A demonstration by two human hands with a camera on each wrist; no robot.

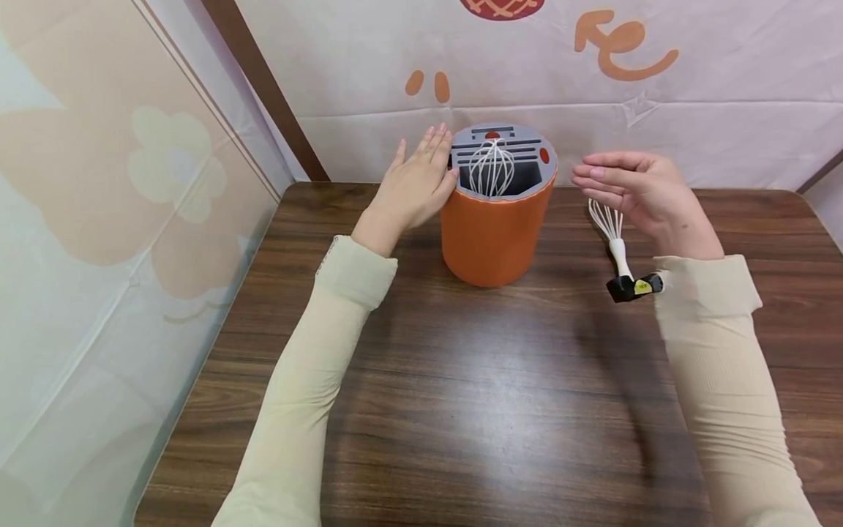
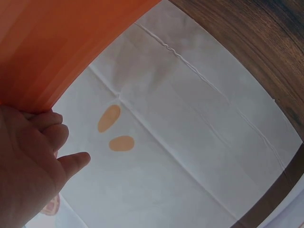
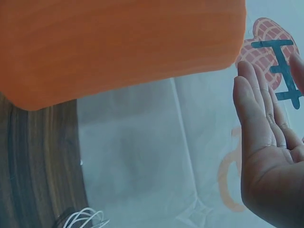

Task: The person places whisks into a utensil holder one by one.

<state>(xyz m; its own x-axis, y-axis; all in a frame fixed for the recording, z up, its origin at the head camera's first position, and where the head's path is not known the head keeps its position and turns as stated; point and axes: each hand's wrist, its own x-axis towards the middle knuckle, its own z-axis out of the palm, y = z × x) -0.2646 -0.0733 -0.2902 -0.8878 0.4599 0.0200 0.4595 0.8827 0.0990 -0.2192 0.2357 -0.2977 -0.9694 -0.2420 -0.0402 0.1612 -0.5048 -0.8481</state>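
Observation:
An orange utensil holder with a grey slotted top stands upright near the back of the table. The wire loops of a white whisk rise from its large front compartment; the handle is hidden inside. My left hand touches the holder's upper left side with fingers extended. To the right of the holder, my right hand hovers apart from it, fingers nearly straight and holding nothing. A second white whisk lies on the table below that hand, partly covered by it and the wrist camera.
The dark wooden table reaches a pale printed cloth hanging close behind the holder. Another patterned cloth hangs along the left table edge. A small black wrist camera sits at the right cuff.

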